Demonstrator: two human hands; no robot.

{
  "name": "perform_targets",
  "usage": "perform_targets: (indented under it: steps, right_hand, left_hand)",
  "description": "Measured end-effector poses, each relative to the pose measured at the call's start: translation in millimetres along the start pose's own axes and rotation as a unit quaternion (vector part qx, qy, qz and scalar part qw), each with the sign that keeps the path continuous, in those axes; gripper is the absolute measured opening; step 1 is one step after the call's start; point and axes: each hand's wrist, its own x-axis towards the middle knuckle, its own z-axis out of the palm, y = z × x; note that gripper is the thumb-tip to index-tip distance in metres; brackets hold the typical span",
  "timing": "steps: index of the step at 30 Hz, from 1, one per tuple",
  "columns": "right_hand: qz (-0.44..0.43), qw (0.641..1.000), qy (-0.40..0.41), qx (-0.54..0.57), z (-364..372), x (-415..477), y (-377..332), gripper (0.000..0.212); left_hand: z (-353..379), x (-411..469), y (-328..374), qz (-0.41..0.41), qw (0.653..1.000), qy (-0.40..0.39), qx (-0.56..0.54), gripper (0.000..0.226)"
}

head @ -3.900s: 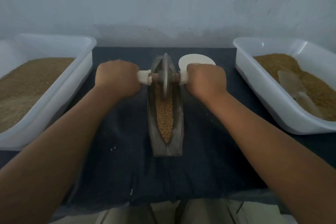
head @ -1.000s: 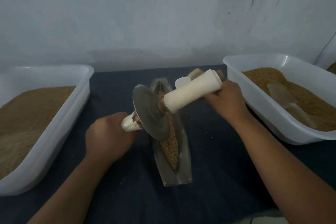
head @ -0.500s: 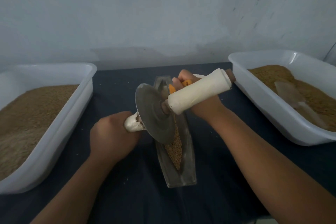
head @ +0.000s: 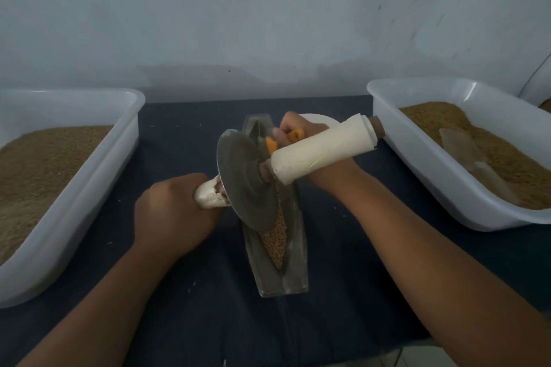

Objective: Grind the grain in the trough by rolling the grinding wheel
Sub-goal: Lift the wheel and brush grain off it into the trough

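The trough lies on the dark cloth between the left tub and the right tub, with bare cloth on both sides and the wall behind its far tip. A few seconds ago both hands gripped the handles and the grinding wheel stood upright. Now the left hand alone grips the left handle, while the right hand pinches a small orange thing over the trough's far end. The wheel leans, its lower rim at the grain. Its axle rises from lower left to upper right, the free handle pointing towards the right tub. The trough's long axis runs away from the person, with the near end swung slightly right.
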Motion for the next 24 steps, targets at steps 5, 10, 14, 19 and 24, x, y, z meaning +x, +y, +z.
perform_targets:
  steps: [5, 10, 14, 19, 24]
  right_hand:
    - [-0.006, 0.995, 0.093, 0.02, -11.3, -3.6, -7.4, 0.033]
    - [0.012, 0.999, 0.004, 0.052, -5.7, -2.1, -9.4, 0.026]
    - [0.005, 1.0, 0.017, 0.024, -6.3, -5.9, 2.9, 0.028]
    - [0.112, 0.969, 0.195, 0.106, -38.0, -12.8, 11.6, 0.02]
    - [0.133, 0.919, 0.149, 0.339, -54.5, -27.6, 4.2, 0.04]
  left_hand:
    - [4.6, 1.8, -4.3, -0.002, 1.0, 0.018, 0.005, 0.037]
    - [4.2, 2.4, -4.7, -0.007, 1.0, 0.02, -0.001, 0.028]
    - [5.5, 2.5, -4.6, -0.006, 1.0, 0.025, 0.0, 0.028]
    - [6.5, 1.9, -5.2, -0.025, 0.999, 0.025, -0.025, 0.026]
    - [6.9, 2.2, -3.2, -0.047, 0.997, 0.026, -0.054, 0.02]
